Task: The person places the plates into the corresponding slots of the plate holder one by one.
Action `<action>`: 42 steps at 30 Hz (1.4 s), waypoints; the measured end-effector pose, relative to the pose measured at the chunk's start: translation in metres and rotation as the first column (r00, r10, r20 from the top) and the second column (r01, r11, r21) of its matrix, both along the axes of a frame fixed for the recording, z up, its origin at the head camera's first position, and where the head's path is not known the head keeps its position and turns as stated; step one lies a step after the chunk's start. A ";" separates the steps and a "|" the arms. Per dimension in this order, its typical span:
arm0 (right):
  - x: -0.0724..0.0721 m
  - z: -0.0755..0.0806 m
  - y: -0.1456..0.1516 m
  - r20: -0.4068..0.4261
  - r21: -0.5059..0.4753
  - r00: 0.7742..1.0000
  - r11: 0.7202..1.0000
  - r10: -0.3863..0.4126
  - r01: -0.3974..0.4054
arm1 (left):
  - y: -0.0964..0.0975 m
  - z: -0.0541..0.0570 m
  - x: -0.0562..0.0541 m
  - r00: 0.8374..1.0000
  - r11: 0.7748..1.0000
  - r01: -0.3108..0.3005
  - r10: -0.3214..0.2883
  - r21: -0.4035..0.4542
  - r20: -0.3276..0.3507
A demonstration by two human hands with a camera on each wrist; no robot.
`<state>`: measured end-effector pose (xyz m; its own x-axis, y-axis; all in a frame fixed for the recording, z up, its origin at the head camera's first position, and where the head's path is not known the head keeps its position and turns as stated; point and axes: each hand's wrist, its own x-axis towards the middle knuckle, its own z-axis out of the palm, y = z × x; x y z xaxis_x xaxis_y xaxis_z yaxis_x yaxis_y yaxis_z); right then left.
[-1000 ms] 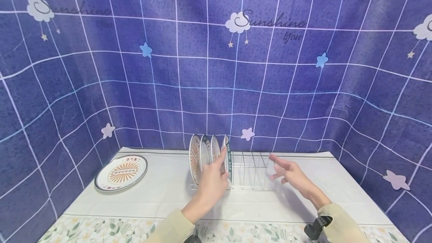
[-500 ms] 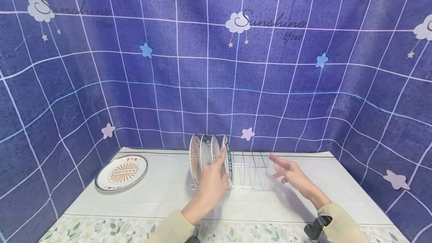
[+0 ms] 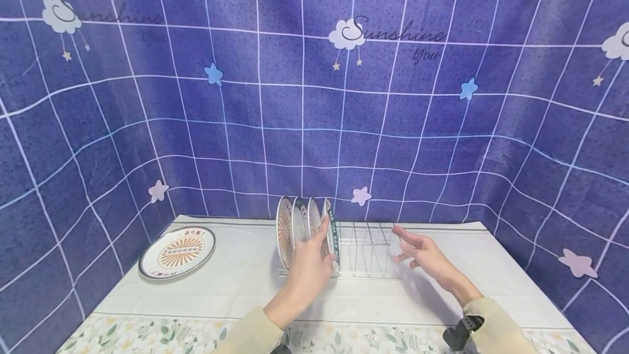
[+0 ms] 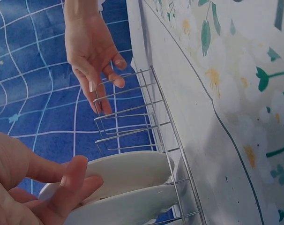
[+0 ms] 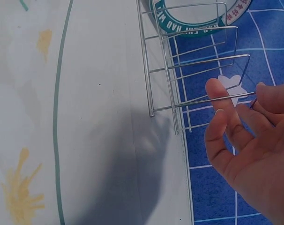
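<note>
In the head view a wire dish rack [image 3: 369, 250] holds several plates on edge in its left part. The rightmost is a plate with a green lettered rim [image 3: 336, 239]. My left hand [image 3: 307, 266] grips this plate at its near edge, index finger along the left face and thumb on the right side. In the left wrist view the white back of a plate [image 4: 137, 171] shows beside the fingers. My right hand [image 3: 426, 258] is at the rack's right end. The right wrist view shows its thumb and fingers [image 5: 217, 138] pinching the rack's end wire.
Lying flat on the white table [image 3: 236, 294] at the left is another plate [image 3: 200, 262] with an orange ray pattern. A floral cloth strip [image 3: 162, 335] runs along the front edge. Behind and at the sides hangs a blue gridded curtain [image 3: 275, 146].
</note>
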<state>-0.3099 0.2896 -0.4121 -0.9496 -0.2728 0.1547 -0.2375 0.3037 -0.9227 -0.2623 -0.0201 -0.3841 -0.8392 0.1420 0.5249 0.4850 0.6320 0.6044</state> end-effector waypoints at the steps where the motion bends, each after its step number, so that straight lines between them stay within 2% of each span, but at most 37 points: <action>1: 0.000 0.000 0.000 0.003 -0.006 1.000 1.000 0.001 -0.001 | 0.000 0.000 0.000 1.000 1.000 0.000 0.000 0.000 -0.001; 12: 0.002 0.002 -0.003 -0.004 -0.036 1.000 0.999 0.019 -0.019 | -0.003 0.001 0.001 1.000 1.000 -0.002 0.002 0.007 0.013; 16: 0.003 0.001 -0.003 -0.004 -0.034 1.000 0.999 0.022 -0.022 | -0.006 0.005 0.007 0.999 1.000 -0.004 0.004 0.016 0.032; 19: 0.002 0.001 -0.003 -0.006 -0.020 1.000 1.000 0.023 -0.023 | -0.012 0.012 0.014 0.999 0.998 0.022 -0.024 0.065 0.031; 24: 0.002 0.001 -0.002 0.008 -0.005 1.000 1.000 0.013 -0.013 | -0.031 0.022 0.026 0.999 0.994 0.038 -0.041 0.098 0.028; 30: 0.002 0.001 0.000 0.007 0.011 1.000 1.000 -0.009 0.009 | -0.063 0.027 0.033 1.000 0.995 0.001 -0.004 0.104 0.029; 35: 0.002 0.001 0.002 0.007 0.011 1.000 1.000 -0.012 0.012 | -0.088 0.024 0.033 0.998 0.992 -0.054 0.051 0.114 0.033; 42: 0.000 0.001 0.001 0.005 0.006 1.000 1.000 -0.005 0.005 | -0.115 0.013 0.033 0.991 0.990 -0.118 0.113 0.078 0.066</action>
<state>-0.3097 0.2904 -0.4110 -0.9516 -0.2689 0.1486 -0.2317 0.3104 -0.9219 -0.2293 -0.1354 -0.3712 -0.8785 0.0012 0.4778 0.3722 0.6287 0.6828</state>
